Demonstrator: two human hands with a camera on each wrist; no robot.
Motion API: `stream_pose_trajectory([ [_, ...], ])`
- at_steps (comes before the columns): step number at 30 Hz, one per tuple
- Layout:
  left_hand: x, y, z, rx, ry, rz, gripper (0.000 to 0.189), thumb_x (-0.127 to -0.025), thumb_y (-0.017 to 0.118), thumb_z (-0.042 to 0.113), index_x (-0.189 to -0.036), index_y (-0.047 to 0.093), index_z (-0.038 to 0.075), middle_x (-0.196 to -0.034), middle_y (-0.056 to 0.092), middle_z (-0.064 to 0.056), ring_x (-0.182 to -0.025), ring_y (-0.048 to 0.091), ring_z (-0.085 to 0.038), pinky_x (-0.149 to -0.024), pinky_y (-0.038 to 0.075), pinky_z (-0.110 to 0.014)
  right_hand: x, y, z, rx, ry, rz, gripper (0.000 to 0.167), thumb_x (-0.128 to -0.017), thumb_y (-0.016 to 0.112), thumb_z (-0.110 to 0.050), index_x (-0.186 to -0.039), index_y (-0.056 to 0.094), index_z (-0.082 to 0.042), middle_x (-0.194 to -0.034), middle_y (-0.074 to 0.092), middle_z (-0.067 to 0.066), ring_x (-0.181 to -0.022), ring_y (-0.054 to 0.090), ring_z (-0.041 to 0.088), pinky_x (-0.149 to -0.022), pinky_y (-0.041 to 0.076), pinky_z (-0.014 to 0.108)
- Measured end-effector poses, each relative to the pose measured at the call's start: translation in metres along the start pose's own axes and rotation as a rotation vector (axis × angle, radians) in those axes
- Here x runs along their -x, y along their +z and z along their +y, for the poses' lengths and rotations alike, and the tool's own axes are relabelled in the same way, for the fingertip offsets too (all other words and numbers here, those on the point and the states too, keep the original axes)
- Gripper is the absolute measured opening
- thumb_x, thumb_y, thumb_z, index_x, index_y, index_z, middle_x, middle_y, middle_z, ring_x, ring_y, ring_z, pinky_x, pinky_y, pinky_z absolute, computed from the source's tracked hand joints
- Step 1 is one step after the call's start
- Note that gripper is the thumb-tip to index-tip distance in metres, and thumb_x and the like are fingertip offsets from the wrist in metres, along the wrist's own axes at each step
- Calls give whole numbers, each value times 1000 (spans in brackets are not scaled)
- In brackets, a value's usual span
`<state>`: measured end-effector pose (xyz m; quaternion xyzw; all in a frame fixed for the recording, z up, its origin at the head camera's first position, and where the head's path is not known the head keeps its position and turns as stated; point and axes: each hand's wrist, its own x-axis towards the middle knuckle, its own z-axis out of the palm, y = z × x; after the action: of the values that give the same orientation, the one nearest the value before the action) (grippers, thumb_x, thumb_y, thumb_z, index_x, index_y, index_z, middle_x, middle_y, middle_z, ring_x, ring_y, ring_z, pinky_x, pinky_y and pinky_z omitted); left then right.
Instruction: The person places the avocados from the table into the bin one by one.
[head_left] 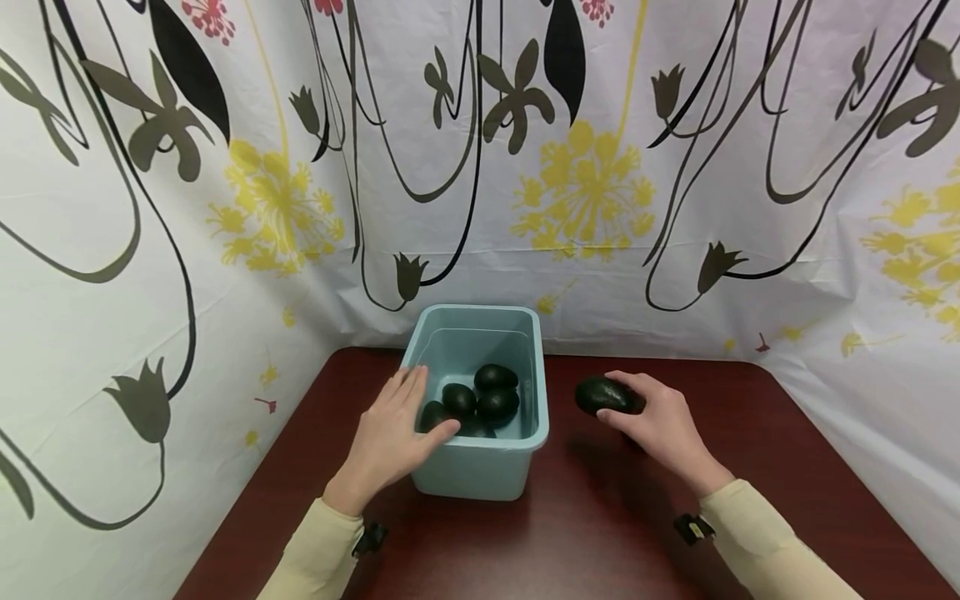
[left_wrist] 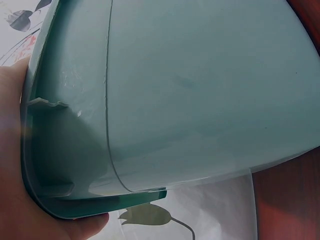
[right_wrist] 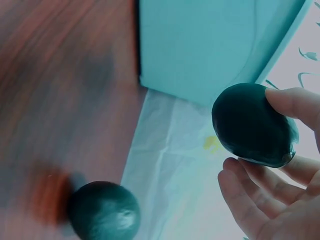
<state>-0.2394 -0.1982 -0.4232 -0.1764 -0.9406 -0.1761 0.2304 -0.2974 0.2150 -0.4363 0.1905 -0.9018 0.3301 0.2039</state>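
Observation:
My right hand (head_left: 660,425) pinches a dark green avocado (head_left: 600,395) above the table, to the right of a pale blue-green plastic bin (head_left: 480,471). In the right wrist view, the thumb lies on one side of this avocado (right_wrist: 252,125) and the fingers on the other. A second avocado (right_wrist: 104,212) rests on the table in that view. My left hand (head_left: 393,433) rests over the bin's near left corner, fingers fairly straight along the rim and thumb across the front edge. Inside the bin lie several avocados (head_left: 497,406), partly hidden by the thumb and front rim.
The bin stands on a dark red-brown wooden table (head_left: 487,550). A white curtain (head_left: 465,225) with printed flowers hangs behind the table and along its sides. Small dark devices (head_left: 693,527) are strapped at both wrists.

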Motion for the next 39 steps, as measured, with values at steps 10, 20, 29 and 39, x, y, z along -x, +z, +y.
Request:
stream_pose_trajectory([
  [10, 0, 1, -1, -3, -5, 2, 98, -91, 47, 76, -157, 34, 6, -159, 37, -11, -147, 31, -31, -102, 44, -57, -17, -3, -21, -31, -19, 42, 58, -82, 84, -43, -134, 65, -26, -116, 65, -9, -88, 60, 9, -71, 52, 37],
  [20, 1, 2, -1, -4, -12, -3, 99, -91, 47, 77, -157, 34, 5, -158, 38, -12, -147, 31, -31, -103, 43, -56, -31, -5, -42, -77, -53, 44, 59, -83, 84, -39, -137, 63, -26, -120, 61, -8, -94, 63, 9, -73, 56, 33],
  [29, -1, 1, -2, -11, -12, -6, 99, -90, 46, 78, -157, 34, 5, -159, 36, -10, -147, 30, -30, -104, 43, -55, -46, -5, -57, -124, -73, 26, 56, -83, 84, -39, -134, 64, -28, -120, 59, -11, -99, 61, 9, -76, 57, 31],
  [39, -1, 1, -3, -9, -7, -2, 98, -91, 46, 77, -157, 35, 5, -159, 36, -10, -147, 30, -30, -104, 43, -55, -63, -5, -74, -192, -125, -3, 57, -83, 85, -33, -136, 63, -24, -120, 60, -7, -103, 60, 11, -77, 58, 29],
])
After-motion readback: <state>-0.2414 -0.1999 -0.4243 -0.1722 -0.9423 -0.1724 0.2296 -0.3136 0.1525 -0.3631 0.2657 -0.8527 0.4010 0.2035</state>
